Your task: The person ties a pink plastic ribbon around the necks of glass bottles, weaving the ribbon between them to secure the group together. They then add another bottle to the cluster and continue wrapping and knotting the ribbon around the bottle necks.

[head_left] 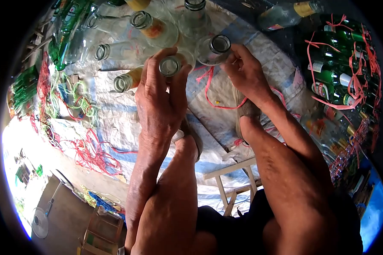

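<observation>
The scene is viewed from the person's head — steeply downward and forward — over two bare, bent legs [268, 165]. The bare left hand [159, 95] and bare right hand [247, 74] are seen from above, fairly near; beneath them, a white, blue-striped woven sheet [281, 57] is taken in broadly, within a round, dark-cornered field.
</observation>
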### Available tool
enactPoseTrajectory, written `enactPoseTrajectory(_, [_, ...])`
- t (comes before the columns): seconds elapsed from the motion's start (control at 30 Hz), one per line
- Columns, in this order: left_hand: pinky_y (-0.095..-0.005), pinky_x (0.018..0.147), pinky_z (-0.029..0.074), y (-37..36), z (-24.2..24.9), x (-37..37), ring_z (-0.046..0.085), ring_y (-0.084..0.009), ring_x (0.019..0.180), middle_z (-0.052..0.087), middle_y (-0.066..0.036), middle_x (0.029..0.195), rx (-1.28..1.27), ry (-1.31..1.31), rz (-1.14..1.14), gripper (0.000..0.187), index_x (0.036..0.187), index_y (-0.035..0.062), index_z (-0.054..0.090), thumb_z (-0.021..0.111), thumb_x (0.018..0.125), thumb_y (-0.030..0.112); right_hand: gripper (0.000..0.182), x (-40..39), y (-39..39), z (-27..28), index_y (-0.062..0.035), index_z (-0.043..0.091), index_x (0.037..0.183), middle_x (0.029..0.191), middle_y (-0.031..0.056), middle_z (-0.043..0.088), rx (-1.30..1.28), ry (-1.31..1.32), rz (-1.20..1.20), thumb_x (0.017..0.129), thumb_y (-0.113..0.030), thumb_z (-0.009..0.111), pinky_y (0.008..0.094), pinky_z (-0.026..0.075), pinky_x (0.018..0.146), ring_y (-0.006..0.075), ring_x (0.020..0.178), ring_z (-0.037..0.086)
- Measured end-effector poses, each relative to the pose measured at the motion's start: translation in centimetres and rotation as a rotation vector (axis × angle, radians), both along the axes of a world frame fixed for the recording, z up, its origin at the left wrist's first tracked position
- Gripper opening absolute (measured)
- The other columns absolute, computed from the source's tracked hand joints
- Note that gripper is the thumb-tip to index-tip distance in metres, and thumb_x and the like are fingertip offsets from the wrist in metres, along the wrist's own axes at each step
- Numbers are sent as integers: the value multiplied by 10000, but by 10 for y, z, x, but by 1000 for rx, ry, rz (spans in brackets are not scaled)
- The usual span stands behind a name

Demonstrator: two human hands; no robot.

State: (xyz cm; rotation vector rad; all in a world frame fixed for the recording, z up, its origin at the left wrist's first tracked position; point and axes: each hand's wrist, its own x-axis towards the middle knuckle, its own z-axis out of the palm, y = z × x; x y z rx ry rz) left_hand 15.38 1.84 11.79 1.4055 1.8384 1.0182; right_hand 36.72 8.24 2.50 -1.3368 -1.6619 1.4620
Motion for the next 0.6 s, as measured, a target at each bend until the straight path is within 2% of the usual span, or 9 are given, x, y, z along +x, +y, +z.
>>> enactPoseTrajectory(0.23, [-304,693,595,0,3,-1,757,-192,820,742,-142,1032,38,-28,37,265,1206,19,648,729,966,96,548,4,-5,-7,-35,554,1352,972,67,590,5,-134,22,864,-171,764,322,532,749,159,801,595])
enactPoseTrajectory(0.33, [-303,710,601,-2,5,-1,754,-190,817,746,-132,1031,-57,-15,42,262,1213,23,647,721,971,91,589,3,-3,-9,-36,548,1363,976,76,596,20,-165,35,847,-204,776,335,539,758,177,811,605])
enactPoseTrajectory(0.6, [-322,721,605,-11,-3,-1,746,-217,901,741,-146,1057,-4,-57,31,275,1228,47,649,723,970,107,624,4,-2,-11,-38,549,1379,987,98,610,-11,-216,69,836,-242,778,351,544,764,211,823,612])
